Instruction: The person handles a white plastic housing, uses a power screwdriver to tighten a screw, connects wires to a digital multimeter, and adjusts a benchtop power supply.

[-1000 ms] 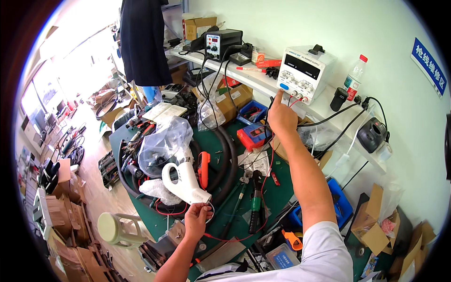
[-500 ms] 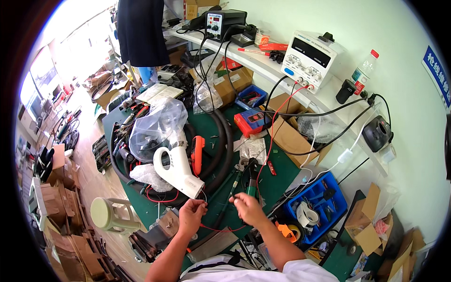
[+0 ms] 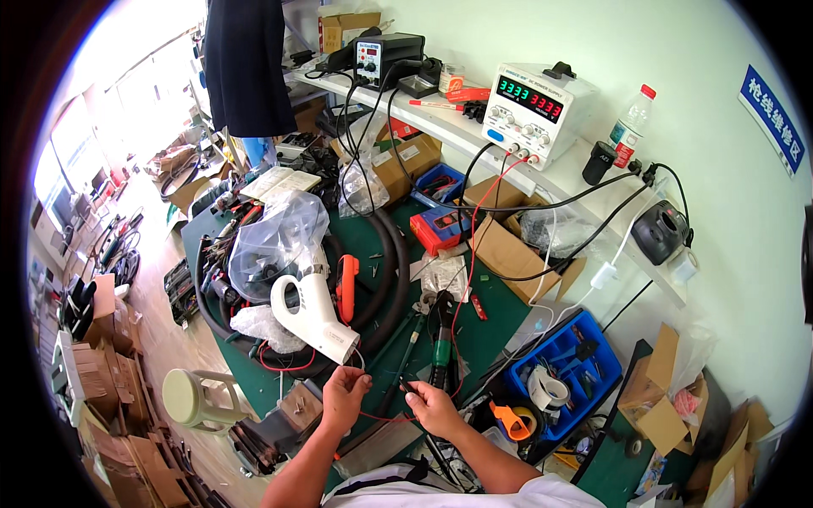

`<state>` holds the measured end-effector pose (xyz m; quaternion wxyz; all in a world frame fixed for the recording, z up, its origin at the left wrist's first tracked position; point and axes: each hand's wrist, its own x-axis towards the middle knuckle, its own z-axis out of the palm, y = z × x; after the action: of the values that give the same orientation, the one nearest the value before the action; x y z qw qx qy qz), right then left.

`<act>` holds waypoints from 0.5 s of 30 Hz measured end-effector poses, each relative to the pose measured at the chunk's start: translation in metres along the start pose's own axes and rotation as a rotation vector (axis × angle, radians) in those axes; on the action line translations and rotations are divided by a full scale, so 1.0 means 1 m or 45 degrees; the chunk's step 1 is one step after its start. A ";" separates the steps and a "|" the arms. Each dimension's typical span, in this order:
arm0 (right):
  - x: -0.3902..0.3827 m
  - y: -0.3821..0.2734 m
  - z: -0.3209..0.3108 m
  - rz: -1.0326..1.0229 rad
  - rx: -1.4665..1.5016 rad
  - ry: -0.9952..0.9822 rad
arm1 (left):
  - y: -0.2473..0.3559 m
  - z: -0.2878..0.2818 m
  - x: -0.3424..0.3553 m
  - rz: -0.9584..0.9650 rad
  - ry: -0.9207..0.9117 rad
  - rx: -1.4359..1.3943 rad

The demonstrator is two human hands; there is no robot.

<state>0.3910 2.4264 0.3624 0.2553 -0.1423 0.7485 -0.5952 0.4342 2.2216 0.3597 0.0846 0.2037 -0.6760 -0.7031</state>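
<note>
Lowered, right hand [image 3: 435, 411] pinches black lead [image 3: 404, 384]; left hand [image 3: 342, 401] pinches thin wire [image 3: 362, 362] beside white handle [image 3: 317, 317].

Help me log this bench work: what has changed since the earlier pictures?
The right hand has come down from the power supply toward the left hand, and pinches a thin black piece. The display, dark before, is lit. The left hand stays by the white handle.

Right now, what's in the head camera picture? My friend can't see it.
The bare left hand is by the lower end of a white, gun-shaped plastic handle, and the bare right hand holds a slim black piece, over a cluttered green table. Behind, a white boxy power supply shows lit green and red digits.
</note>
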 end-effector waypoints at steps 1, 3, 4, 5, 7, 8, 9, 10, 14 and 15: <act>-0.002 -0.001 0.000 -0.006 -0.002 0.002 | -0.001 0.000 0.000 0.009 -0.004 0.014; -0.005 -0.004 0.000 -0.018 -0.005 0.007 | -0.001 0.000 -0.001 0.024 -0.009 0.035; -0.006 -0.004 0.000 -0.024 -0.005 0.006 | -0.001 0.001 -0.002 0.030 -0.010 0.042; -0.006 -0.005 -0.001 -0.031 -0.005 0.005 | 0.000 0.002 -0.002 0.037 -0.011 0.049; -0.007 -0.005 0.000 -0.042 -0.005 0.009 | 0.002 0.003 -0.002 0.042 -0.005 0.062; -0.006 -0.004 0.000 -0.048 -0.007 0.012 | 0.003 0.004 -0.002 0.045 0.000 0.068; -0.008 -0.002 0.001 -0.048 -0.009 0.013 | 0.003 0.003 -0.004 0.051 0.005 0.106; -0.009 -0.004 0.000 -0.072 -0.064 0.052 | 0.005 0.003 -0.003 0.058 0.012 0.144; -0.007 0.000 0.003 -0.142 -0.173 0.193 | 0.003 0.003 0.001 0.145 0.058 0.294; -0.006 -0.001 0.001 -0.137 -0.236 0.189 | 0.003 0.002 0.002 0.181 0.069 0.328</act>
<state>0.3966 2.4281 0.3649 0.1524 -0.1608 0.8084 -0.5453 0.4313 2.2228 0.3628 0.1254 0.1835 -0.7708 -0.5971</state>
